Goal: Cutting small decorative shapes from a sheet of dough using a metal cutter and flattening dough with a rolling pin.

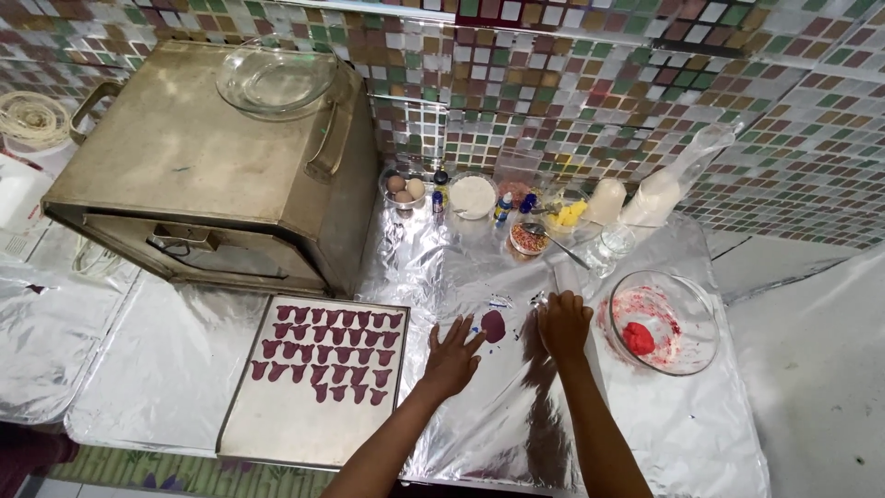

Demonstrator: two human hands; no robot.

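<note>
A flat dark purple piece of dough (493, 326) lies on the foil-covered counter (479, 424) between my hands. My left hand (454, 355) rests open on the foil just left of the dough, fingers spread. My right hand (563, 323) presses on the foil just right of it, fingers curled down, holding nothing I can see. A baking tray (313, 433) with several rows of small purple dough shapes sits to the left of my left hand.
A glass bowl (693, 304) with red dough stands right of my right hand. A metal oven box (203, 166) with a glass dish on top is at the back left. Eggs, small bowls, bottles and a piping bag (668, 189) line the tiled wall.
</note>
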